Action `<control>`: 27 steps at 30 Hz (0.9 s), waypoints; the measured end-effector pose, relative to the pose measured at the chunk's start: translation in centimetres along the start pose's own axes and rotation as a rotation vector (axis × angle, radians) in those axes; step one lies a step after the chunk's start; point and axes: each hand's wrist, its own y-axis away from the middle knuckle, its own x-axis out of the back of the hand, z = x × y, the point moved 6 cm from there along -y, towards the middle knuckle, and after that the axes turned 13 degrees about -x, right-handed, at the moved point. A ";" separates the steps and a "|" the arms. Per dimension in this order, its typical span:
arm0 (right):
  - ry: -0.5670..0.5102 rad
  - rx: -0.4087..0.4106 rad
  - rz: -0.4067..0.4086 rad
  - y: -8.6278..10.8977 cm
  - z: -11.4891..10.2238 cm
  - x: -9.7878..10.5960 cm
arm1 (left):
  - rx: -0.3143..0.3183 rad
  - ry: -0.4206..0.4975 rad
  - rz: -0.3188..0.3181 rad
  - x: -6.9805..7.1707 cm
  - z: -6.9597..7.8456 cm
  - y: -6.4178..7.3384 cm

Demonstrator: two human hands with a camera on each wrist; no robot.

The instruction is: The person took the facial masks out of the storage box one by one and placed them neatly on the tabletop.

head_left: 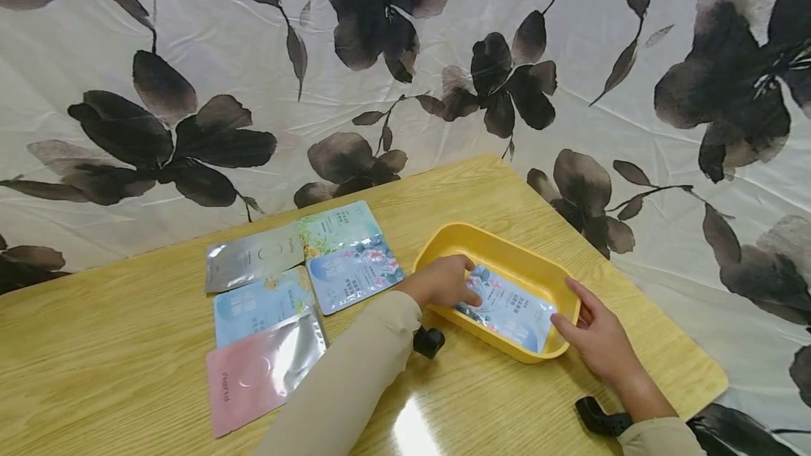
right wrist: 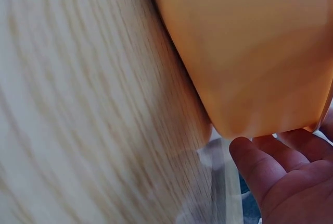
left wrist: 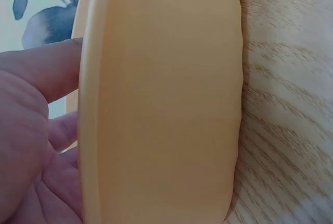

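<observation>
A yellow plastic tray (head_left: 494, 234) stands on the table with a blue floral sheet mask packet (head_left: 513, 312) lying flat in it. Over the tray's left end reaches my left hand (head_left: 440, 281), thumb and index finger spread apart at the packet's left edge. In the left wrist view, the fingers (left wrist: 57, 70) pass behind the tray's rim, which hides their tips. My right hand (head_left: 598, 343) grips the tray's right end, thumb over the rim near the packet. Its other fingertips (right wrist: 242, 148) press the outer wall in the right wrist view.
Left of the tray lie several more packets: a silver one (head_left: 253, 259), a green one (head_left: 338, 224), a blue floral one (head_left: 355, 273), a light blue one (head_left: 262, 301) and a pink-silver one (head_left: 253, 378). Floral cloth (head_left: 431, 139) hangs behind the wooden table (head_left: 127, 343).
</observation>
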 end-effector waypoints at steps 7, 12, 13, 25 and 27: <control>-0.002 -0.006 -0.002 0.0 -0.1 0.0 | -0.004 0.129 0.020 0.1 -0.2 0.0; 0.000 -0.011 -0.011 0.0 -0.1 0.0 | -0.022 0.228 0.025 0.0 0.2 0.0; -0.001 -0.010 -0.011 0.0 0.0 0.0 | -0.029 0.232 0.023 -0.1 0.3 0.0; -0.003 -0.015 -0.017 0.0 0.2 -0.1 | -0.100 0.208 0.064 -0.5 2.2 -0.3; -0.015 -0.010 -0.022 0.0 0.1 -0.1 | -0.104 0.223 0.071 -0.6 2.3 -0.3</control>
